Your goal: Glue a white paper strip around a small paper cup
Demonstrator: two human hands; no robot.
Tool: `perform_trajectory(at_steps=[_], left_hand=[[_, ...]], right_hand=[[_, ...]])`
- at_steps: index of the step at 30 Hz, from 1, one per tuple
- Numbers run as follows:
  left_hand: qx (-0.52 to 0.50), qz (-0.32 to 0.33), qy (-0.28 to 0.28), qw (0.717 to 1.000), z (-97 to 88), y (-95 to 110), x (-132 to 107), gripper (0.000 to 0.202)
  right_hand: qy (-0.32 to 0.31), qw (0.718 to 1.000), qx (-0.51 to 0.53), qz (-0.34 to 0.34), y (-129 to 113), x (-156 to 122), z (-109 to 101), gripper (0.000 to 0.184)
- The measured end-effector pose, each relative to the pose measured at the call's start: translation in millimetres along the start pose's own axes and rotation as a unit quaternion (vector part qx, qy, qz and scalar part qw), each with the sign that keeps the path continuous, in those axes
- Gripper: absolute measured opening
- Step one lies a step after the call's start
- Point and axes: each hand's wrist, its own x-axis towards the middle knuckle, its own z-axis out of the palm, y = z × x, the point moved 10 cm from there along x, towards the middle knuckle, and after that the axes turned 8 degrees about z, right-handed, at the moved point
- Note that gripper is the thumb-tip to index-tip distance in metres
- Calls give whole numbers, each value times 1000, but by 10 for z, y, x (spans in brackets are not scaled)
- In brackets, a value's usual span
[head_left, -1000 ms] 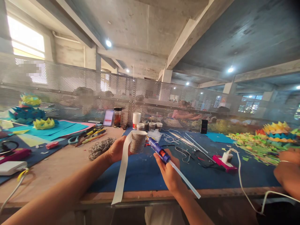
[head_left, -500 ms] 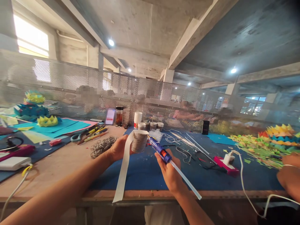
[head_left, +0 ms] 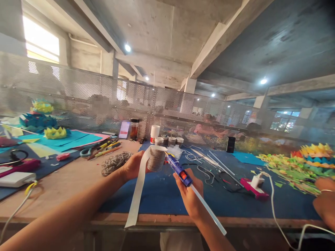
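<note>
My left hand (head_left: 134, 165) is closed around a paper cup (head_left: 156, 159) wrapped in grey cord, held above the blue mat. From the cup's rim a white paper strip (head_left: 136, 198) hangs down past the table's front edge. A blue glue gun (head_left: 178, 169) is gripped in my right hand (head_left: 190, 195), its nozzle at the right side of the cup's rim. Whether the nozzle touches the cup, I cannot tell. Out of the gun's back end sticks a long clear glue stick (head_left: 208, 209).
A bundle of grey cord (head_left: 115, 163) lies left of my left hand, near several tools (head_left: 103, 150). White cups (head_left: 155, 131) stand behind the held cup. At right are a pink power strip (head_left: 255, 188), paper scraps (head_left: 285, 170) and another person's hand (head_left: 324, 197).
The view has shifted slightly. Both hands keep their grips, with the glue gun's nozzle still at the cup's rim. The other person's hand at right has moved a little.
</note>
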Motion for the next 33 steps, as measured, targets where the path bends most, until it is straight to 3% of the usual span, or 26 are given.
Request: perform_trajectory(at_steps=[5,13,17,24,33], left_hand=[[9,-1,61,998,-209,-11,-32,30],[28,-2,76,997,-291,-15,-68,31],[24,-3,62,998,-235,-16,-63,29],[-5,-5,-17,1000,60,-20,-1,32],[-39,-9,-11,999,63,-17,-10,35]], right_hand=[[-16,1000,-6,-17,-38,-36,52,18],[-18,999,-38,-24,-23,-31,108,19],[0,999,-50,-20,-25,-44,62,24],[9,998,-60,-15,-24,-43,16,29],[3,999,-52,-10,-16,-31,5,29]])
